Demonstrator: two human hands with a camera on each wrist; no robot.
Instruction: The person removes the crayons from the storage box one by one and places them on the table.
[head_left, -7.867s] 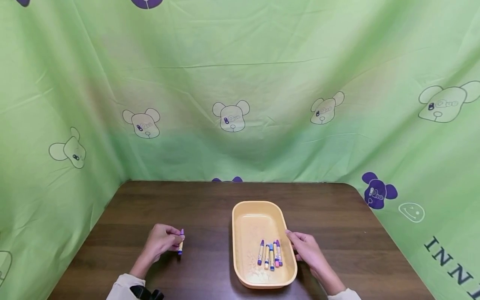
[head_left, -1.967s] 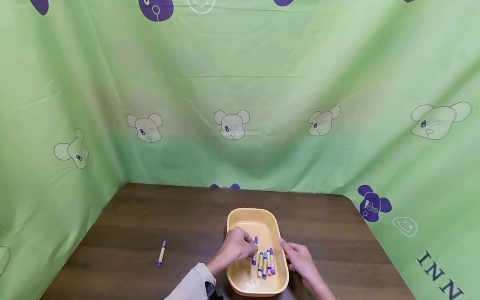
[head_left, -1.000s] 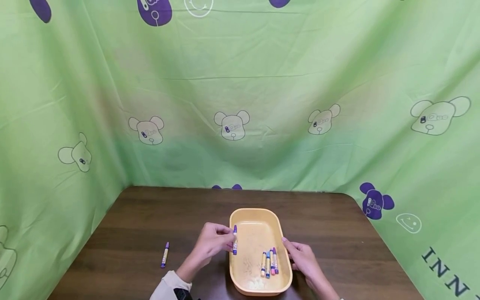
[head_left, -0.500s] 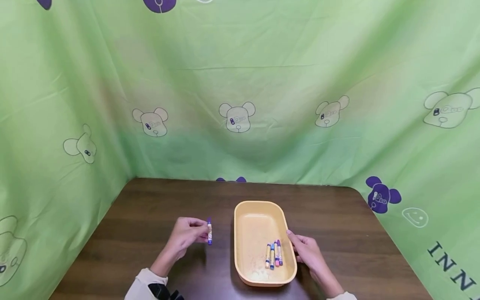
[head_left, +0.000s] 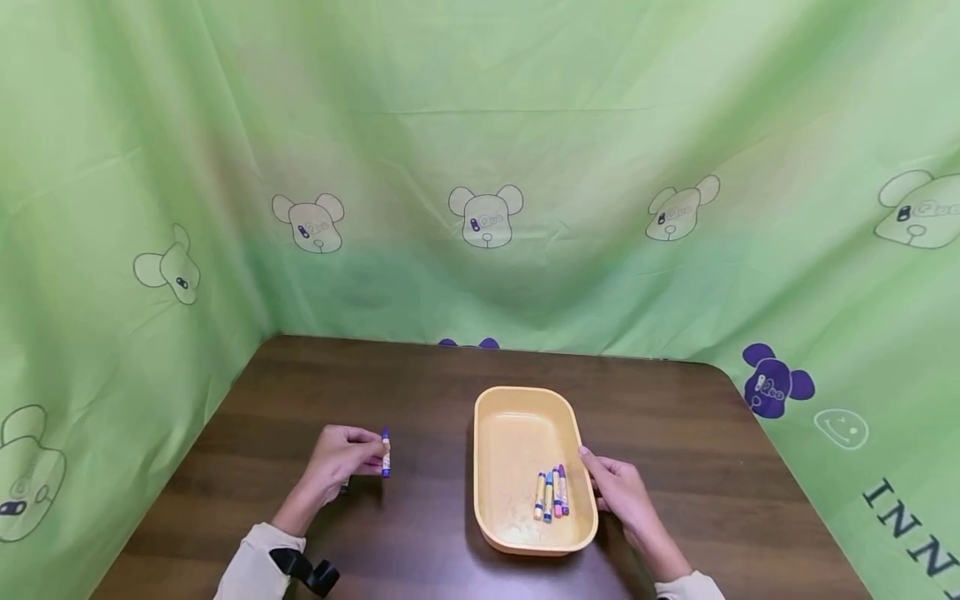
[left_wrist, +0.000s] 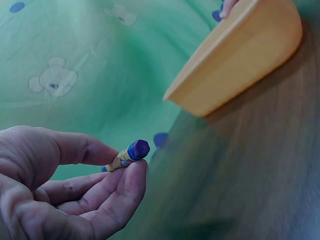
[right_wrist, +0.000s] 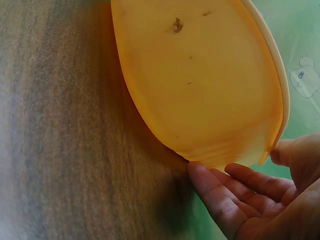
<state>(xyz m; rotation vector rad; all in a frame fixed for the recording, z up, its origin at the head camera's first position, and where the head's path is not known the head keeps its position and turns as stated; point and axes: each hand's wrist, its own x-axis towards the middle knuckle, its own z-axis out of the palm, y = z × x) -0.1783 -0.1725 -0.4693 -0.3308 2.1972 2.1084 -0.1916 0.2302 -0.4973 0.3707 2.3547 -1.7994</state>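
Note:
In the head view my left hand [head_left: 341, 457] pinches a purple crayon [head_left: 386, 454] between thumb and fingertips, left of the tray and above the table. The left wrist view shows the crayon's purple end [left_wrist: 140, 149] sticking out past the fingertips. Under that hand, a second crayon [head_left: 344, 484] on the table is mostly hidden. My right hand [head_left: 621, 490] grips the right side of a pale orange plastic tray [head_left: 487, 533], thumb at the rim and fingers against the outer wall [right_wrist: 210, 150]. Several crayons [head_left: 550, 496] lie side by side within the tray, near its right wall.
The tray stands on a dark brown wooden table [head_left: 420, 533], right of centre. A green curtain [head_left: 405, 283] printed with bear heads hangs behind the table and along both sides. A black strap device [head_left: 303, 568] sits on the left wrist.
My left hand has lifted a purple crayon out of the tray and carried it left, over the crayon it earlier left on the table. The right hand stays at the tray's side.

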